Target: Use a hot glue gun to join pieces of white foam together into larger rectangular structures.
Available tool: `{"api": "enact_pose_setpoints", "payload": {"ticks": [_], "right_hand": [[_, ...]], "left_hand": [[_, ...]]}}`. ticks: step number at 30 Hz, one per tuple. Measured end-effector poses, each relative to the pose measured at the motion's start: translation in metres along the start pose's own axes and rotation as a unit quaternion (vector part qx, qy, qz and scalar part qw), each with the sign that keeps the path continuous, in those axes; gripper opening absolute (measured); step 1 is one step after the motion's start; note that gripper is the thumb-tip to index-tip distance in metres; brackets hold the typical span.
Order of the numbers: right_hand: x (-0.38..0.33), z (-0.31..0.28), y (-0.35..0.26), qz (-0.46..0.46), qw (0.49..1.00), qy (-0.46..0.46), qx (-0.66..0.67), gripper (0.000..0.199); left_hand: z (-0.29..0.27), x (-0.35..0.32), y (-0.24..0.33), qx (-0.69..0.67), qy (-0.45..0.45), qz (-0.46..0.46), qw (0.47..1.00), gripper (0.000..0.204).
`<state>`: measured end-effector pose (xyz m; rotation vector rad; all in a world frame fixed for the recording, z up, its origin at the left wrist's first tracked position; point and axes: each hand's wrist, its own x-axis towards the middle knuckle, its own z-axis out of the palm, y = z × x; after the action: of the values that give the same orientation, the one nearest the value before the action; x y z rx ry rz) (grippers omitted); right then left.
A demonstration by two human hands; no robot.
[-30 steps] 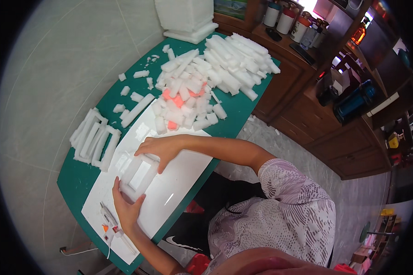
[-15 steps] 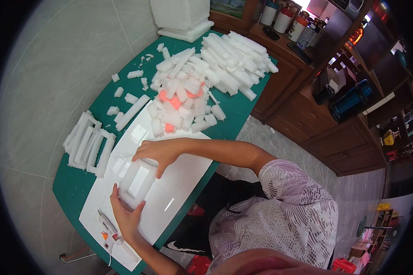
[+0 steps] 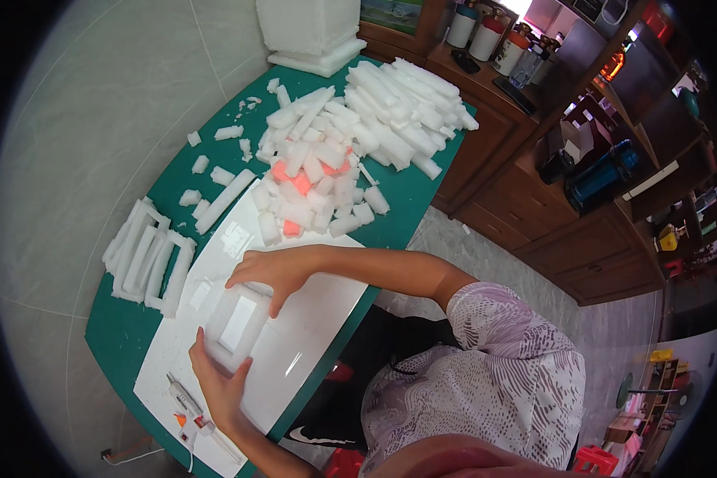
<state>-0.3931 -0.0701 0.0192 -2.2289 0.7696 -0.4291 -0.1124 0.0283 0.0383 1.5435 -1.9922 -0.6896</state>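
Note:
A white rectangular foam frame [image 3: 252, 331] with an open middle lies on a glossy white board [image 3: 315, 319]. My left hand [image 3: 219, 382] grips its near end, thumb on one side and fingers on the other. At the far end, my right hand [image 3: 275, 275] holds it the same way, with the thumb apart from the fingers. Through the opening the board shows. Beside my left hand, a white tube-like tool [image 3: 185, 396] with a narrow tip lies on the board, with small red and orange parts and a white cord near it.
Several foam frames [image 3: 147, 259] are stacked on the green table [image 3: 123, 338] at left. A heap of short foam pieces [image 3: 323, 171], some pink, lies beyond the board. Longer foam strips [image 3: 406, 111] are piled behind it. A wooden cabinet [image 3: 510, 199] stands at right.
The whole view has shifted slightly. Both hands keep their hold on the foam frame, which stays in nearly the same place on the board.

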Motion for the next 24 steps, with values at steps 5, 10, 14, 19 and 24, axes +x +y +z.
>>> {"api": "enact_pose_setpoints", "payload": {"ticks": [5, 10, 14, 19, 24], "right_hand": [[-0.0013, 0.0006, 0.0005, 0.005, 1.000, -0.003, -0.001, 0.095], [-0.0004, 0.0009, 0.0003, -0.001, 1.000, -0.004, 0.000, 0.095], [-0.0006, -0.0003, -0.0007, 0.003, 1.000, -0.007, -0.004, 0.096], [0.0005, 0.0013, -0.0001, 0.002, 1.000, -0.003, -0.008, 0.096], [-0.0012, -0.0003, -0.0006, 0.005, 1.000, -0.004, -0.001, 0.095]], "left_hand": [[0.0014, 0.0013, 0.0019, -0.002, -0.002, 0.002, 1.000, 0.106], [-0.0005, 0.0012, 0.0028, 0.000, -0.001, -0.004, 1.000, 0.105], [-0.0003, 0.0015, 0.0027, 0.004, 0.003, 0.004, 1.000, 0.105], [0.0001, 0.0003, 0.0022, 0.003, 0.003, -0.001, 1.000, 0.104], [0.0000, 0.0012, 0.0031, 0.003, -0.001, 0.001, 1.000, 0.103]]}}
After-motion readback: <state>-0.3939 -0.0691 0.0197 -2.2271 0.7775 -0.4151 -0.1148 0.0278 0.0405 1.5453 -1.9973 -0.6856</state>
